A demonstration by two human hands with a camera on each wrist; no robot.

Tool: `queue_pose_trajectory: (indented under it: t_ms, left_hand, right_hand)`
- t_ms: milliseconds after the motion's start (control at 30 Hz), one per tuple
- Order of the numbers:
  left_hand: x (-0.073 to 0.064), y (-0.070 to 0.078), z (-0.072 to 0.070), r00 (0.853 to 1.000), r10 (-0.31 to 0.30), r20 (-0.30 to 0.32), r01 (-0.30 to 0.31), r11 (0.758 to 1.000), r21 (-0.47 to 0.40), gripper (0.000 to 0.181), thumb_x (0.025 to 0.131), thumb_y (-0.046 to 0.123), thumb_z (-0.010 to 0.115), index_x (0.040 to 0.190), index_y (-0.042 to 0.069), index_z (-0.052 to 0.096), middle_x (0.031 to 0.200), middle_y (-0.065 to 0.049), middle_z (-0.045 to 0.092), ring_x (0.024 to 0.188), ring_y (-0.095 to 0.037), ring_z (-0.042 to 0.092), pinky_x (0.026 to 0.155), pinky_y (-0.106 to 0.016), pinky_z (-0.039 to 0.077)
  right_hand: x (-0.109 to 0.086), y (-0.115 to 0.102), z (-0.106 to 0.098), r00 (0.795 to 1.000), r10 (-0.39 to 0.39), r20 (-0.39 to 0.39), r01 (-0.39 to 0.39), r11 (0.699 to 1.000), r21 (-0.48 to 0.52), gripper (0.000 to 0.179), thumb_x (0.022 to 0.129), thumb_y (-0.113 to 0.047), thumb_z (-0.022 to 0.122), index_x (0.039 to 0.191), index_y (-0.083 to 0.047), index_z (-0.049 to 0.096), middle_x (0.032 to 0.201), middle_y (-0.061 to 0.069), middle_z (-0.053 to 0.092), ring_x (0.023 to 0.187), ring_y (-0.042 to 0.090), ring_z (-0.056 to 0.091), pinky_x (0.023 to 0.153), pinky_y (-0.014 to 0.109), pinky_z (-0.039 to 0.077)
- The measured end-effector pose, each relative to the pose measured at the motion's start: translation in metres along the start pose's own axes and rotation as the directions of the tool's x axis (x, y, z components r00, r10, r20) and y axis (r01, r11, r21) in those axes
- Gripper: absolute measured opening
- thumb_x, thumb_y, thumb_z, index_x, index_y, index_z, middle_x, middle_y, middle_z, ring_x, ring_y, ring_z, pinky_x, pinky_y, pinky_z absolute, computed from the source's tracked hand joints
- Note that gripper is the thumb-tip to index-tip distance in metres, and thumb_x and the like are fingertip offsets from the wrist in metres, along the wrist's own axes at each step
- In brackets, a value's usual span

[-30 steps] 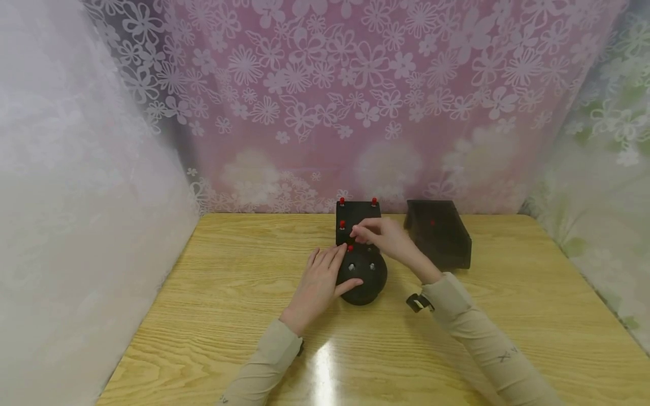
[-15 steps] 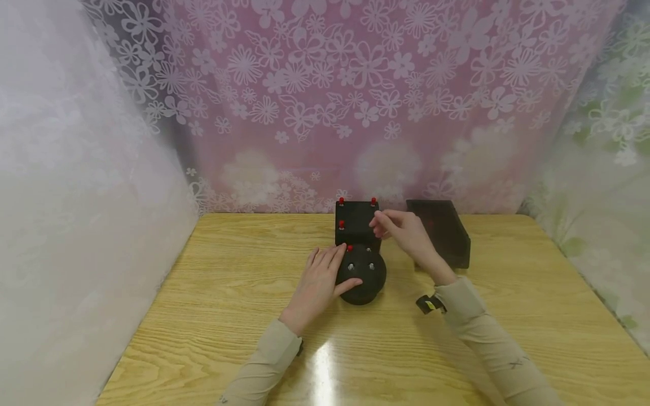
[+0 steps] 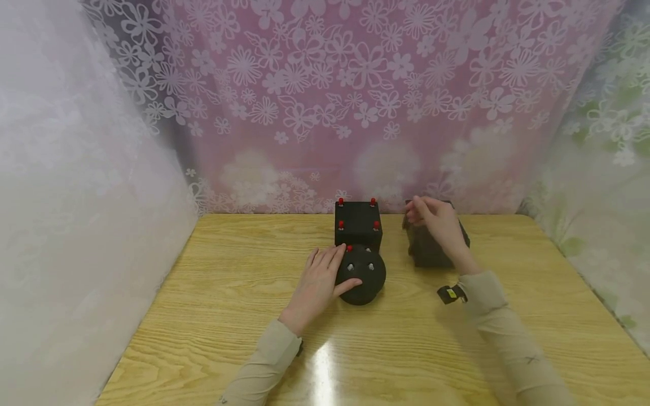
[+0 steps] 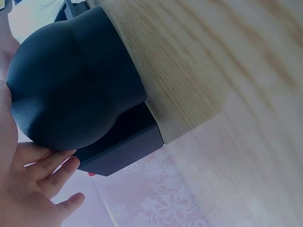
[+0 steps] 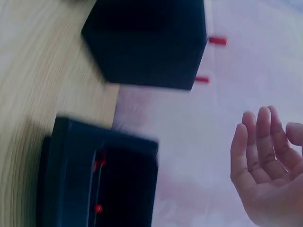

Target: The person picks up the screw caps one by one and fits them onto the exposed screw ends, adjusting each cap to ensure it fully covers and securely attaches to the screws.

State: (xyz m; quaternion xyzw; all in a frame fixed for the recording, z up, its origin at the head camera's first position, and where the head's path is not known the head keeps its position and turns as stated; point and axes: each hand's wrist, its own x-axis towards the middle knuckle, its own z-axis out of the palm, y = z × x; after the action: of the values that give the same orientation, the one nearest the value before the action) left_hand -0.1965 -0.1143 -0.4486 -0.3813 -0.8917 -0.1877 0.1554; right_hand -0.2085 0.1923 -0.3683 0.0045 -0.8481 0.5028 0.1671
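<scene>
Where black dome (image 3: 369, 286) sits on wooden table (image 3: 228, 316), left hand (image 3: 316, 282) rests spread against its left side — fingers extended, thumb lying over top, not wrapped round it. On dome: one red cap (image 3: 349, 248), three bare metal pegs (image 3: 371, 267). Just behind dome, black box (image 3: 358, 215) with four red caps (image 3: 376, 225) at top corners. To right of box, black bin (image 3: 431, 251), red pieces (image 5: 98, 208) inside. Right hand (image 3: 439, 221) in air by bin — fingers loosely bent, nothing visible held. Behind table, pink flowered curtain (image 3: 315, 84).

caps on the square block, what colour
The caps are red, clearest in the head view.
</scene>
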Motion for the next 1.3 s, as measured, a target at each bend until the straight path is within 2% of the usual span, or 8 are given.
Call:
queue_pose_trajectory:
  t_ms: [233, 433, 533, 733, 900, 1000, 1167, 1300]
  left_hand:
    - [0.0, 0.0, 0.0, 1.0, -0.008, 0.005, 0.008, 1.0, -0.006, 0.085, 0.094, 0.063, 0.057, 0.155, 0.006, 0.041, 0.148, -0.012, 0.053, 0.139, -0.026, 0.047, 0.122, -0.049, 0.029]
    - [0.0, 0.0, -0.001, 1.0, -0.005, 0.011, 0.005, 1.0, 0.0, 0.085, 0.095, 0.064, 0.056, 0.155, 0.006, 0.04, 0.148, -0.012, 0.053, 0.139, -0.026, 0.047, 0.121, -0.05, 0.03]
    - [0.0, 0.0, -0.001, 1.0, -0.006, 0.018, 0.006, 1.0, 0.006, 0.086, 0.095, 0.065, 0.055, 0.156, 0.006, 0.04, 0.149, -0.012, 0.053, 0.14, -0.026, 0.047, 0.121, -0.049, 0.03]
    - [-0.001, -0.001, 0.001, 1.0, -0.002, 0.014, 0.002, 1.0, 0.017, 0.086, 0.095, 0.066, 0.053, 0.156, 0.007, 0.039, 0.149, -0.011, 0.052, 0.14, -0.025, 0.047, 0.121, -0.049, 0.03]
    - [-0.001, -0.001, -0.001, 1.0, 0.003, 0.012, -0.003, 1.0, 0.018, 0.086, 0.095, 0.066, 0.051, 0.156, 0.007, 0.039, 0.15, -0.011, 0.052, 0.14, -0.025, 0.047, 0.121, -0.049, 0.03]
    - [-0.002, -0.001, -0.002, 1.0, 0.0, 0.017, 0.0, 1.0, 0.019, 0.086, 0.095, 0.066, 0.052, 0.156, 0.007, 0.039, 0.15, -0.01, 0.052, 0.14, -0.025, 0.047, 0.121, -0.049, 0.03]
    - [-0.001, -0.001, -0.002, 1.0, 0.002, 0.011, -0.002, 1.0, 0.027, 0.086, 0.095, 0.065, 0.053, 0.156, 0.006, 0.039, 0.15, -0.011, 0.052, 0.14, -0.026, 0.047, 0.12, -0.05, 0.031]
    - [-0.001, -0.001, -0.001, 1.0, 0.012, 0.006, -0.012, 0.999, 0.033, 0.086, 0.095, 0.065, 0.053, 0.156, 0.006, 0.04, 0.149, -0.011, 0.053, 0.139, -0.026, 0.048, 0.12, -0.05, 0.032]
  right_hand:
    - [0.012, 0.015, -0.018, 0.998, -0.007, -0.065, 0.01, 0.999, 0.047, 0.041, 0.108, -0.018, 0.05, 0.108, 0.021, 0.064, 0.076, -0.007, 0.068, 0.065, 0.003, 0.065, 0.058, 0.018, 0.057]
    - [0.026, 0.052, -0.024, 0.998, 0.013, -0.056, -0.022, 0.988, -0.151, 0.044, 0.109, -0.024, 0.047, 0.109, 0.015, 0.067, 0.093, 0.028, 0.071, 0.068, 0.015, 0.07, 0.061, 0.029, 0.061]
    - [0.03, 0.064, -0.024, 0.999, 0.01, -0.044, -0.023, 0.951, -0.31, 0.038, 0.109, -0.019, 0.047, 0.11, 0.013, 0.069, 0.101, 0.033, 0.07, 0.07, 0.03, 0.073, 0.066, 0.035, 0.06]
    - [0.037, 0.075, -0.021, 1.0, -0.006, -0.011, -0.002, 0.826, -0.564, 0.032, 0.104, -0.014, 0.054, 0.109, 0.013, 0.071, 0.099, 0.031, 0.071, 0.089, 0.048, 0.068, 0.083, 0.06, 0.052]
    - [0.042, 0.085, -0.017, 0.998, -0.029, 0.062, 0.064, 0.72, -0.691, 0.035, 0.098, -0.003, 0.053, 0.063, 0.003, 0.053, 0.061, 0.015, 0.052, 0.058, 0.03, 0.049, 0.058, 0.047, 0.045]
    - [0.042, 0.09, -0.015, 0.996, 0.0, 0.094, 0.07, 0.665, -0.743, 0.041, 0.094, -0.001, 0.052, 0.057, -0.008, 0.038, 0.057, 0.011, 0.045, 0.055, 0.029, 0.049, 0.052, 0.047, 0.044]
    - [0.041, 0.099, -0.01, 0.994, 0.007, 0.111, 0.081, 0.635, -0.768, 0.03, 0.092, 0.0, 0.054, 0.063, 0.008, 0.057, 0.074, 0.033, 0.063, 0.072, 0.053, 0.065, 0.063, 0.064, 0.054]
    - [0.041, 0.108, -0.007, 0.994, -0.005, 0.107, 0.087, 0.619, -0.78, 0.024, 0.088, 0.004, 0.053, 0.069, 0.015, 0.061, 0.079, 0.036, 0.063, 0.077, 0.055, 0.064, 0.066, 0.065, 0.054]
